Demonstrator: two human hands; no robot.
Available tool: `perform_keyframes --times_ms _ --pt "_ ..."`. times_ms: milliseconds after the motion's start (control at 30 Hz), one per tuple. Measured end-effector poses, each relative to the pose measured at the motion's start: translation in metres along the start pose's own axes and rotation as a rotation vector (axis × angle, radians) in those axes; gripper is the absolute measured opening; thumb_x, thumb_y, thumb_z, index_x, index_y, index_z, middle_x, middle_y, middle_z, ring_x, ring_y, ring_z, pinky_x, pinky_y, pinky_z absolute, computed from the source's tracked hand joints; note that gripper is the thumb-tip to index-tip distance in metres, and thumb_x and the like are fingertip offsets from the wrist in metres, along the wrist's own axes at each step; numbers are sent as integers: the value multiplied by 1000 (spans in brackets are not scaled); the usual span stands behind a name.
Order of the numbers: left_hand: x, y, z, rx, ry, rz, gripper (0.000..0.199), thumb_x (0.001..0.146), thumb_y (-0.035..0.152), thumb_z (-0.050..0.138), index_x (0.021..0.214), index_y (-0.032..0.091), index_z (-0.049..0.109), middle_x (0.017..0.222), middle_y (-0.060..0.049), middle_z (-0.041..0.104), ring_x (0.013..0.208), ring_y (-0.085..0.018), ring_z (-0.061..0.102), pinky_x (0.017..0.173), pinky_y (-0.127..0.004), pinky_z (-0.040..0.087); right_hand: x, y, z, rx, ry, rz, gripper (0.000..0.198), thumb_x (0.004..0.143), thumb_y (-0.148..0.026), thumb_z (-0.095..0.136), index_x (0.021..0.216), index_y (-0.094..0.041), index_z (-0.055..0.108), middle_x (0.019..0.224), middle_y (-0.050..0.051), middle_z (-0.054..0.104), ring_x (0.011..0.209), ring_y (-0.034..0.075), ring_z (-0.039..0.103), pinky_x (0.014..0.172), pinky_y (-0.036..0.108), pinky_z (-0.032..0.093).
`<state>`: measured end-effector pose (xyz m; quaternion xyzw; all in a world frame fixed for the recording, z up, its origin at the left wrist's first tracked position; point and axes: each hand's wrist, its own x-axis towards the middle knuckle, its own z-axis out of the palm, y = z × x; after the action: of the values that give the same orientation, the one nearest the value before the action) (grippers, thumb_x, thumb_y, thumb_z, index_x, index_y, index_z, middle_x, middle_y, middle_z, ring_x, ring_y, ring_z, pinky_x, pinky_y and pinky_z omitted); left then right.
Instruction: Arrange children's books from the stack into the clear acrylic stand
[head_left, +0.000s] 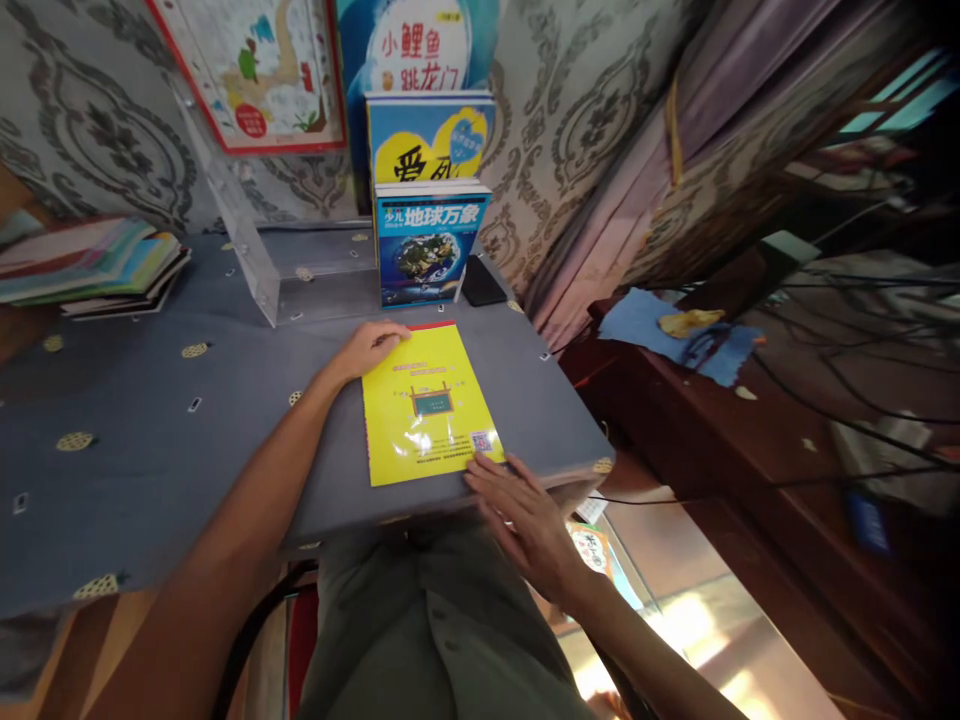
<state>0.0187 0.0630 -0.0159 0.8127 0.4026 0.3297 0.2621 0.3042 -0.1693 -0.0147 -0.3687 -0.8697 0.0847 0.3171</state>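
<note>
A yellow book [397, 440] lies flat on the table in front of me, with a small chalkboard picture in its middle and a red strip along its far edge. On its far left corner rests my left hand [371, 350], fingers laid loosely over the cover and edge. My right hand [525, 515] touches the near right corner beside a printed square code, its fingers stretched out flat. Neither hand is wrapped around anything. Beyond the book, a blue book with a globe on its cover [427, 250] stands upright.
A clear stand [259, 270] holds upright books behind the yellow one. A dark phone-like slab [484, 282] lies right of them. Stacked books [90, 265] sit at the far left. A brown cabinet [660, 400] with cables and a blue cloth [637, 320] stands at right.
</note>
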Motion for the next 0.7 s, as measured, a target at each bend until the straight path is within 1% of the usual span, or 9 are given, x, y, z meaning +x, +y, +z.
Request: perform_keyframes --times_ms 100,200,300,400,433,500,600,700 --pt "0 1 0 3 0 0 32 90 25 46 103 18 75 113 -8 76 106 -22 70 96 -37 53 -14 12 -7 -28 62 61 51 96 -9 51 144 -25 50 130 10 70 128 26 61 114 59 42" --pt "0 2 0 3 12 25 32 90 26 46 101 17 74 112 -10 76 109 -23 70 97 -38 53 -15 17 -12 -18 94 60 46 94 -9 52 138 -25 56 125 9 72 123 27 65 112 60 41" --pt "-2 4 1 20 29 55 31 91 24 45 99 16 74 111 -11 76 112 -24 69 100 -40 52 -5 20 -17 0 122 50 41 93 -12 54 131 -27 62 112 6 77 110 26 71 110 57 43" --pt "-6 9 4 113 16 72 30 91 20 45 102 17 72 114 -11 74 116 -23 67 103 -42 51 21 23 -17 35 128 32 38 94 -14 53 127 -28 63 102 4 78 97 24 73 102 52 49" --pt "-8 11 5 159 10 76 30 90 19 45 105 18 71 117 -11 74 118 -23 66 104 -43 50 33 22 -14 52 113 15 37 94 -15 52 127 -27 63 104 4 78 96 24 72 99 49 51" --pt "-12 14 9 244 15 91 32 91 16 44 111 19 69 123 -11 71 122 -23 64 107 -45 49 60 16 -5 87 38 -51 34 96 -18 51 128 -24 62 112 8 76 104 24 69 94 45 54" --pt "-17 16 14 310 44 122 34 93 16 42 118 18 66 128 -12 69 126 -22 61 110 -45 47 102 0 18 71 -134 -157 34 97 -22 53 130 -20 61 121 10 73 119 26 63 101 45 51" --pt "-18 16 15 320 52 128 34 94 15 42 119 19 65 129 -12 68 127 -22 60 111 -45 47 128 -11 40 23 -258 -195 34 99 -27 54 129 -15 60 132 13 67 125 25 60 107 44 47"
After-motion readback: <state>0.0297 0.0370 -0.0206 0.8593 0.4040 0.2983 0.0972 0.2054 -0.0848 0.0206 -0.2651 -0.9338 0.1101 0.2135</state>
